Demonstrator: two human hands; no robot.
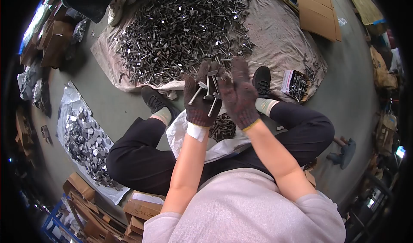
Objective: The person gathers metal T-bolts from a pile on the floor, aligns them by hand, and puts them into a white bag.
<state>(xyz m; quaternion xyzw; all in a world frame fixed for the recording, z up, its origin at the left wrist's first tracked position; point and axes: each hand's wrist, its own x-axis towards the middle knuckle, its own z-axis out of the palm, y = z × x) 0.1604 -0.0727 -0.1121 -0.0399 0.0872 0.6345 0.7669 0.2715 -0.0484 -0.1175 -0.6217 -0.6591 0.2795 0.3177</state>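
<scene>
Several metal T-shaped bolts [208, 88] lie across the palm side of my left hand [201, 97], which wears a dark brown knit glove. My right hand [238, 94], in a matching glove, is just to the right with its fingers stretched out, close to the bolts. Beyond both hands a large pile of similar dark metal pieces [185, 32] covers a cloth [279, 40]. Between my legs, below the hands, a white sack [175, 133] holds more dark pieces [223, 127], partly hidden by my hands and wrists.
At right stands an open box [286, 81] of metal pieces. Flat round discs [88, 142] lie on a plastic sheet at left. Cardboard [316, 10] is at the upper right, more boxes [144, 206] at the lower left. A person's shoe [116, 11] shows at upper left.
</scene>
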